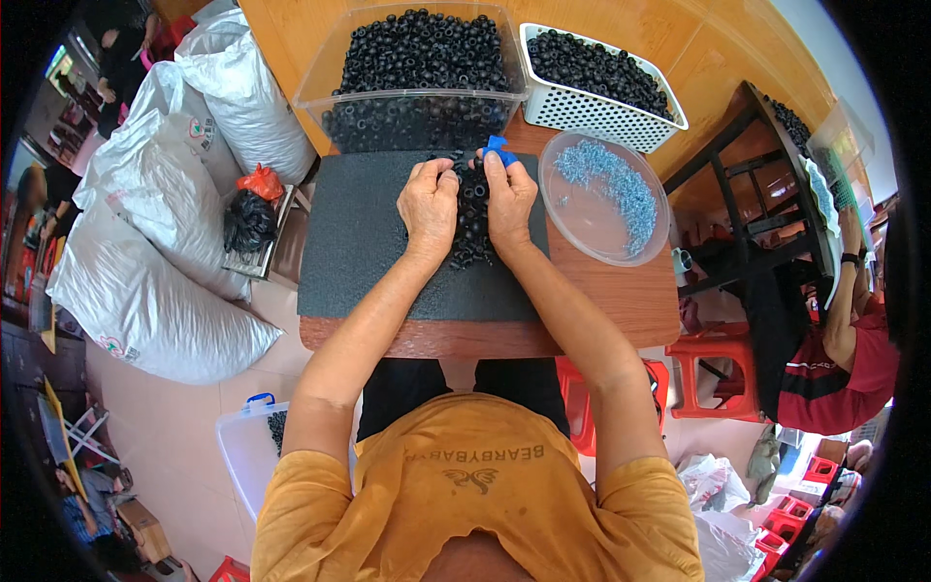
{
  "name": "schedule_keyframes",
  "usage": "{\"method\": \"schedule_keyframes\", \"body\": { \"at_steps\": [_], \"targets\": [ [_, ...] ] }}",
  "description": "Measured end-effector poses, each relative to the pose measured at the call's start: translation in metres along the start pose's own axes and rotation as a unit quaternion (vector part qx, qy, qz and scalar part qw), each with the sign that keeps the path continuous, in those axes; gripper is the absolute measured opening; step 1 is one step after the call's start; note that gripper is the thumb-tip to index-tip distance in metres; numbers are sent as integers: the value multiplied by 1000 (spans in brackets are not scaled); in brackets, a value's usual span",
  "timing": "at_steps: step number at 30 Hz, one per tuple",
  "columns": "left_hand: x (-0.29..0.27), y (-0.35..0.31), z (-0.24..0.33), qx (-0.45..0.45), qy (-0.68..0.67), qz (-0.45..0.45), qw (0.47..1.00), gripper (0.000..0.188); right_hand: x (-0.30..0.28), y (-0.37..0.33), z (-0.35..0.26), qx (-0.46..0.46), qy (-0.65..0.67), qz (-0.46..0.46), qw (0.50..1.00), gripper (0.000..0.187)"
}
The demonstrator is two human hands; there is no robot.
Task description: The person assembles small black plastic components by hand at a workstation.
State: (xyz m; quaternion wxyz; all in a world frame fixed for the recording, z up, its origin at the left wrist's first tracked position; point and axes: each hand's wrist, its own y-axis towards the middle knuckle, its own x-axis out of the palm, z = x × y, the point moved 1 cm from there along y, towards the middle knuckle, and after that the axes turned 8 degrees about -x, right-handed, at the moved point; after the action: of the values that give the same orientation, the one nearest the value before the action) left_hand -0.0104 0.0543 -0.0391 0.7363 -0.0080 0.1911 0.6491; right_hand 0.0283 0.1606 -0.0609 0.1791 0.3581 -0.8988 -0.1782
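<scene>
Over the black foam mat point(354, 223), both my hands are close together around a small pile of black ring-shaped parts point(472, 218). My left hand point(429, 206) is on the pile's left side, its fingers curled and thumb pressed in; what it pinches is too small to make out. On the other side, my right hand point(509, 206) is closed with its thumb against a black part at the pile's far end. Something blue point(498, 151), like a wrap or strip, shows at the right fingertips. Its fingers are partly hidden.
Behind the mat stands a clear bin point(417, 121) full of black parts, beside a white perforated basket point(601, 116) of the same. A round clear tray point(587, 218) with tiny blue pieces lies right. White sacks point(175, 310) fill the left; a co-worker point(839, 373) sits right near red stools point(713, 373).
</scene>
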Motion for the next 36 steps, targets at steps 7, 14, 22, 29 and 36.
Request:
{"method": "schedule_keyframes", "body": {
  "at_steps": [7,14,22,29,36],
  "targets": [
    [-27,-4,5,12,-56,-2,998,19,-3,0,-2,4,17,-2,1000,25],
    [-54,-19,-6,17,-81,-9,996,20,-2,-4,-12,14,41,-14,999,25],
    [-74,-39,-11,-16,-117,-25,993,20,-9,-4,-8,14,0,-23,1000,27],
    [-90,-54,-12,-1,-87,-30,996,22,-19,-4,-8,38,-27,-64,997,32],
    [-96,-67,-16,4,-72,-35,997,24,-21,-5,-21,66,-4,-49,997,37]
  ]
}}
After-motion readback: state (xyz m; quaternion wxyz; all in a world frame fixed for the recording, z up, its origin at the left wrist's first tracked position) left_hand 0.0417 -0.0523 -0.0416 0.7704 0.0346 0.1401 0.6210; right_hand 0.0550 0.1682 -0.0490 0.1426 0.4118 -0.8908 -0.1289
